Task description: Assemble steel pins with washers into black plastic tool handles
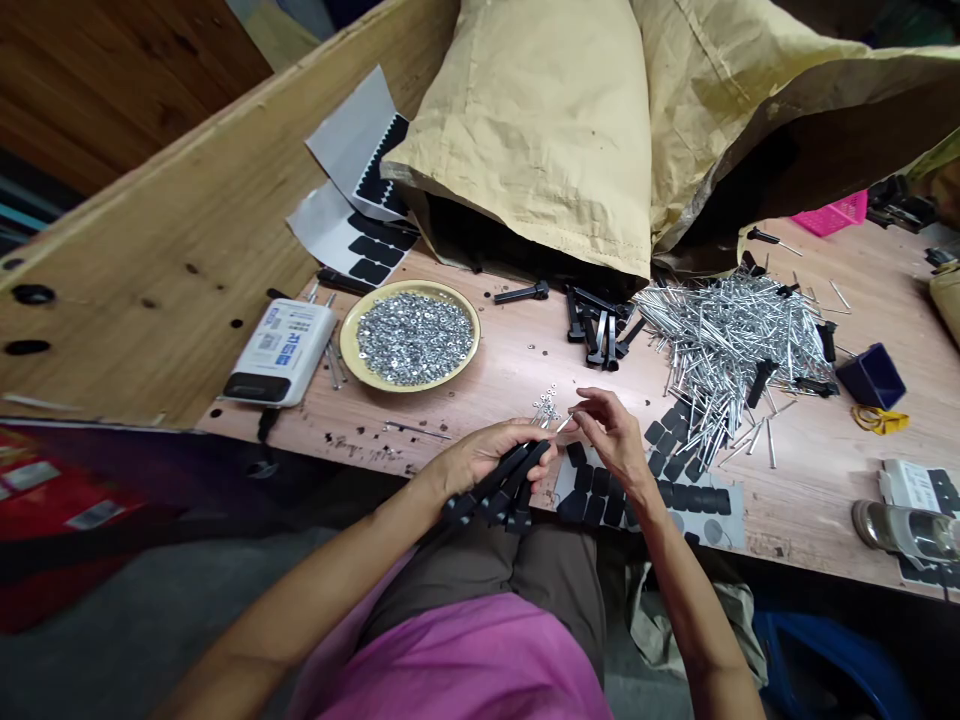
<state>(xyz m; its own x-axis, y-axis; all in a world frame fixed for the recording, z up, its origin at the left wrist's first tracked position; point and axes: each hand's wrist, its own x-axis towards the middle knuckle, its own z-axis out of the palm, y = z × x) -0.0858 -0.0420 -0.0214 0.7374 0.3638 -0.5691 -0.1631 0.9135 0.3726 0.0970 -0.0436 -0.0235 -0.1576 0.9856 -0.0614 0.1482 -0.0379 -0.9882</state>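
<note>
My left hand is closed around several long black plastic pieces with block-like ends, which hang down over my lap. A thin metal pin sticks out from this bunch toward the right. At the pin's tip, my right hand is closed in a pinch; anything smaller between its fingertips is too small to make out. Just beyond both hands lies a little heap of small metal washers and pins. Beneath the right wrist is a sheet of black adhesive pads.
Left of my hands stands a yellow bowl full of small washers, beside a white box. A large pile of metal pins spreads on the right. Black plastic parts lie before big paper sacks. A glass jar lies far right.
</note>
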